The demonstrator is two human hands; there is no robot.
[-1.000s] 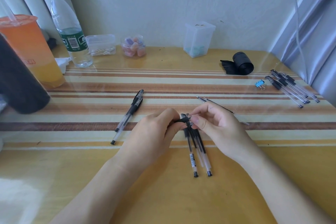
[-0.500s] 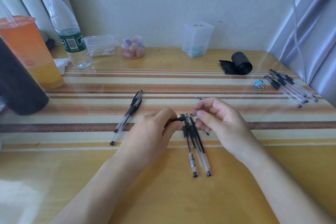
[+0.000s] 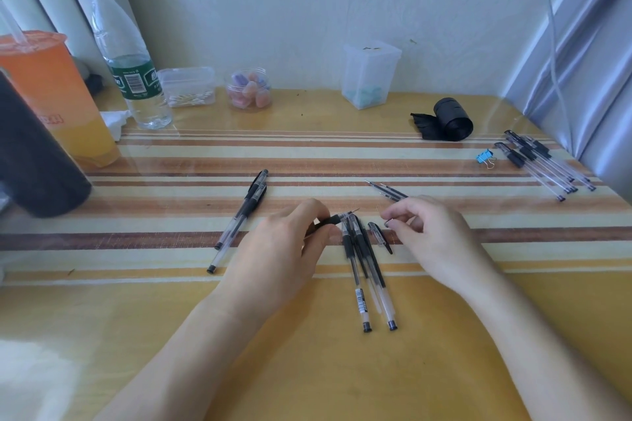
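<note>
right now, in the head view, your left hand [image 3: 284, 249] grips an uncapped gel pen [image 3: 331, 220] by its black grip. its tip points right, just above the striped band of the table [image 3: 307, 369]. your right hand [image 3: 434, 239] hovers close by with fingers curled and thumb and forefinger nearly meeting; whether they pinch anything cannot be told. a loose pen cap [image 3: 379, 236] lies on the table between your hands.

for moving, the open room is the yellow stretch between your forearms and on either side of them. the wall closes the far edge, a pale panel hems the right edge, and a dark cylinder [image 3: 30, 154] crowds the left.

along the wall, a clear lidded tub [image 3: 371, 75] holds teal pieces, a round jar [image 3: 249, 89] holds pink and purple pieces, and a shallow box [image 3: 187, 85] holds cotton swabs. the water bottle [image 3: 130, 58] is partly full. the orange drink cup [image 3: 51, 92] carries a straw.

counting: two capped pens [image 3: 239, 219] lie left of your left hand. a bundle of pens [image 3: 367, 277] lies under the held pen, showing two end plugs. a few thin refills [image 3: 390, 191] lie beyond your right hand. the pen group [image 3: 543, 164] at the right edge overlaps too much for a sure count. one blue binder clip [image 3: 484, 157] sits beside it, and one black bag roll [image 3: 448, 120] lies further back.
</note>
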